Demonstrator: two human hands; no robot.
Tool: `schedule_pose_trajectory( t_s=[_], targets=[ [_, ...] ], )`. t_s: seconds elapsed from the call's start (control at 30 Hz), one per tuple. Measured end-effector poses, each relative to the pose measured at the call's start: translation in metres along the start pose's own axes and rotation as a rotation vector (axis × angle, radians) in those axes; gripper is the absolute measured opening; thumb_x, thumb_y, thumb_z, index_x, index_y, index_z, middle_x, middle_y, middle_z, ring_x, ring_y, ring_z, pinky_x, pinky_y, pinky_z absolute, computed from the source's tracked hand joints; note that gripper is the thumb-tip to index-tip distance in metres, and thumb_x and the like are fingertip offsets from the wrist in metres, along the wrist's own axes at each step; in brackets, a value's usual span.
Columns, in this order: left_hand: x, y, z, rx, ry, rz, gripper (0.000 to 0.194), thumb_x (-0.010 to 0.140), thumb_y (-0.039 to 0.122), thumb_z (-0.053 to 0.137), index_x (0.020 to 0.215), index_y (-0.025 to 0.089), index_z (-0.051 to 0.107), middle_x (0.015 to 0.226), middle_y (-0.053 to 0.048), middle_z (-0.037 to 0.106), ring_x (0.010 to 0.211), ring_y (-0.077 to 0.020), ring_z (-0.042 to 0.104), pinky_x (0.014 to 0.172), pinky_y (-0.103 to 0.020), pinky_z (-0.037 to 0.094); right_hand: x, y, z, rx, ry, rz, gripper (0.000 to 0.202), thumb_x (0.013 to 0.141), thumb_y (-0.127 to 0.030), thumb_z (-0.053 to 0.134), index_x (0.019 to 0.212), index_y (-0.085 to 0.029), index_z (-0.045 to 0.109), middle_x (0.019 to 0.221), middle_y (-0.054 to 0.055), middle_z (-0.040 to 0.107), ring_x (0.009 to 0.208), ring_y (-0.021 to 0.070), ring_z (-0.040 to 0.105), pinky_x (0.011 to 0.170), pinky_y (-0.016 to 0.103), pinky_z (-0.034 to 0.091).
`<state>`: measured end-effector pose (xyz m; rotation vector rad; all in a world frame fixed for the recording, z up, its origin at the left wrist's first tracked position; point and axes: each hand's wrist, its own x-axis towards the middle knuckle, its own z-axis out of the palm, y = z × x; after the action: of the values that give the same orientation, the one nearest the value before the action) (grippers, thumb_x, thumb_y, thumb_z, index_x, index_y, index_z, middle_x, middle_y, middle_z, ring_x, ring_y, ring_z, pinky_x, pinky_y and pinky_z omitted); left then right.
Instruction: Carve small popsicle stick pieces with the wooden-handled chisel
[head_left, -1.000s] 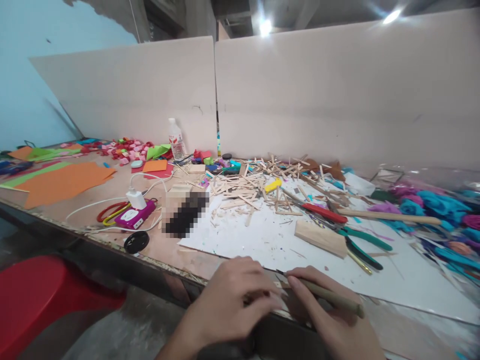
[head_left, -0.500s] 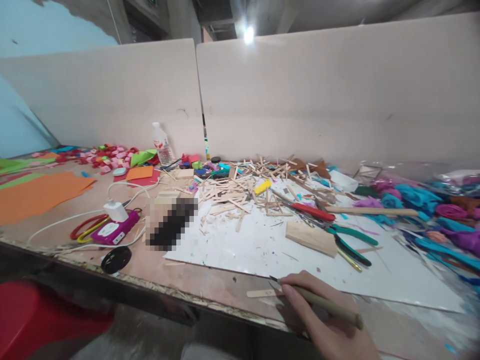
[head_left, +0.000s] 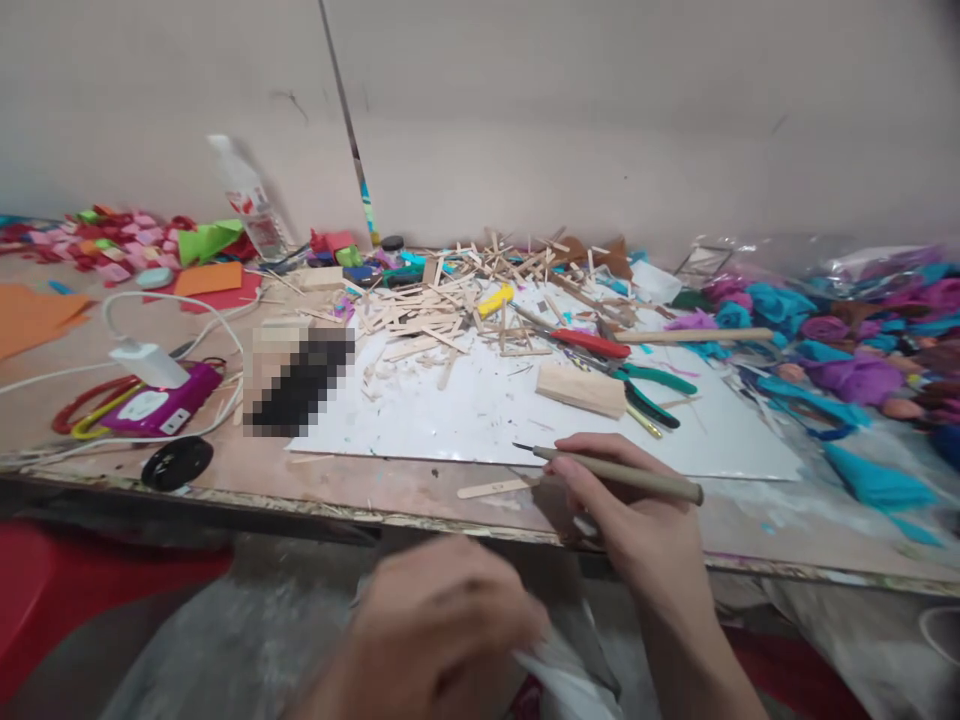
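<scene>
My right hand point(head_left: 626, 500) grips a craft knife point(head_left: 630, 476) with a thin dark blade. The blade points left, above the front edge of a white board point(head_left: 450, 425). Just left of that hand, a flat wooden stick point(head_left: 491, 489) lies on the table near its front edge, its right end by the fingers. My left hand point(head_left: 450, 620) is in front of the table edge, low in the view, blurred by motion. Its fingers are curled, and whether they hold anything is not visible. A pale strip shows beside it.
A pile of wooden sticks point(head_left: 427, 310), a wood block point(head_left: 581, 390), green-handled pliers point(head_left: 652, 385) and a red-handled tool point(head_left: 591, 343) lie on the board. At left are a purple power strip point(head_left: 165, 400), a black lid point(head_left: 178, 463) and a bottle point(head_left: 251, 200). Coloured cloth point(head_left: 855, 370) lies right.
The view has tilted down and shifted right. My left hand has come into view at the bottom. My right hand still holds the knife, now raised a little off the stick.
</scene>
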<state>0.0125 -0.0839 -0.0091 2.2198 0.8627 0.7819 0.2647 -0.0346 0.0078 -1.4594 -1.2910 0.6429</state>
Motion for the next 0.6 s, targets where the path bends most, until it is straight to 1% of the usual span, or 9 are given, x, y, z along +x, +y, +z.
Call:
schedule_pose_trajectory(
  t_s=[0.07, 0.1, 0.17, 0.23, 0.33, 0.37, 0.5, 0.53, 0.6],
  targets=[
    [0.021, -0.015, -0.01, 0.1, 0.129, -0.044, 0.033, 0.125, 0.026, 0.047, 0.117, 0.025, 0.08, 0.114, -0.008, 0.08, 0.105, -0.0211, 0.075, 0.097, -0.035, 0.063, 0.001, -0.002, 0.0, 0.012, -0.013, -0.002, 0.028, 0.087, -0.054, 0.091, 0.09, -0.026, 0.089, 0.07, 0.003, 0.078, 0.061, 0.0187, 0.068, 0.058, 0.029, 0.058],
    [0.031, -0.022, -0.015, 0.141, 0.139, -0.053, 0.031, 0.123, 0.024, 0.05, 0.118, 0.024, 0.08, 0.114, -0.008, 0.08, 0.107, -0.023, 0.074, 0.097, -0.037, 0.061, 0.002, -0.004, 0.0, 0.015, -0.024, -0.008, 0.025, 0.086, -0.052, 0.092, 0.087, -0.027, 0.089, 0.074, 0.003, 0.08, 0.065, 0.0191, 0.071, 0.061, 0.029, 0.059],
    [0.048, -0.033, -0.024, 0.209, 0.089, -0.069, 0.024, 0.119, 0.022, 0.059, 0.107, 0.021, 0.08, 0.107, -0.007, 0.078, 0.101, -0.0237, 0.072, 0.088, -0.036, 0.057, 0.003, -0.006, -0.003, 0.019, -0.053, -0.013, 0.021, 0.085, -0.049, 0.093, 0.085, -0.028, 0.09, 0.08, 0.003, 0.082, 0.071, 0.0197, 0.073, 0.064, 0.029, 0.061],
    [0.058, -0.04, -0.029, 0.249, 0.026, -0.066, 0.021, 0.117, 0.02, 0.065, 0.103, 0.021, 0.08, 0.103, -0.005, 0.076, 0.098, -0.023, 0.071, 0.086, -0.034, 0.054, 0.005, -0.009, -0.007, 0.016, -0.094, -0.009, 0.017, 0.085, -0.047, 0.094, 0.089, -0.03, 0.091, 0.083, 0.003, 0.084, 0.071, 0.0192, 0.072, 0.062, 0.029, 0.059],
    [0.064, -0.046, -0.032, 0.264, -0.04, -0.038, 0.018, 0.115, 0.016, 0.068, 0.103, 0.02, 0.081, 0.104, -0.004, 0.075, 0.099, -0.0223, 0.07, 0.086, -0.034, 0.052, 0.011, -0.014, -0.015, 0.014, -0.148, 0.0, 0.013, 0.087, -0.045, 0.095, 0.092, -0.033, 0.093, 0.09, 0.003, 0.085, 0.073, 0.0189, 0.072, 0.061, 0.029, 0.057],
    [0.065, -0.047, -0.033, 0.261, -0.056, -0.023, 0.018, 0.114, 0.014, 0.068, 0.104, 0.02, 0.081, 0.105, -0.004, 0.075, 0.099, -0.0221, 0.07, 0.086, -0.034, 0.052, 0.013, -0.015, -0.016, 0.016, -0.164, -0.001, 0.013, 0.088, -0.045, 0.094, 0.091, -0.032, 0.093, 0.088, 0.003, 0.085, 0.072, 0.0188, 0.072, 0.061, 0.029, 0.057],
    [0.065, -0.052, -0.035, 0.232, -0.076, 0.025, 0.02, 0.112, 0.008, 0.066, 0.107, 0.019, 0.083, 0.11, -0.005, 0.075, 0.102, -0.0226, 0.069, 0.088, -0.034, 0.051, 0.018, -0.022, -0.014, 0.015, -0.252, -0.009, 0.019, 0.088, -0.048, 0.095, 0.083, -0.03, 0.09, 0.064, 0.0, 0.073, 0.056, 0.015, 0.061, 0.052, 0.027, 0.052],
    [0.064, -0.052, -0.035, 0.226, -0.068, 0.029, 0.02, 0.112, 0.008, 0.067, 0.108, 0.019, 0.083, 0.11, -0.005, 0.075, 0.103, -0.0229, 0.069, 0.088, -0.035, 0.051, 0.018, -0.023, -0.012, 0.009, -0.272, -0.009, 0.019, 0.088, -0.048, 0.095, 0.082, -0.03, 0.09, 0.062, 0.0, 0.072, 0.054, 0.0145, 0.06, 0.05, 0.027, 0.05],
    [0.062, -0.053, -0.034, 0.221, -0.049, 0.03, 0.019, 0.113, 0.01, 0.067, 0.108, 0.018, 0.083, 0.109, -0.005, 0.074, 0.102, -0.0235, 0.067, 0.087, -0.036, 0.049, 0.015, -0.025, -0.008, -0.012, -0.299, -0.01, 0.016, 0.088, -0.044, 0.096, 0.081, -0.031, 0.09, 0.066, 0.0, 0.076, 0.056, 0.0143, 0.064, 0.051, 0.025, 0.051]
  ],
)
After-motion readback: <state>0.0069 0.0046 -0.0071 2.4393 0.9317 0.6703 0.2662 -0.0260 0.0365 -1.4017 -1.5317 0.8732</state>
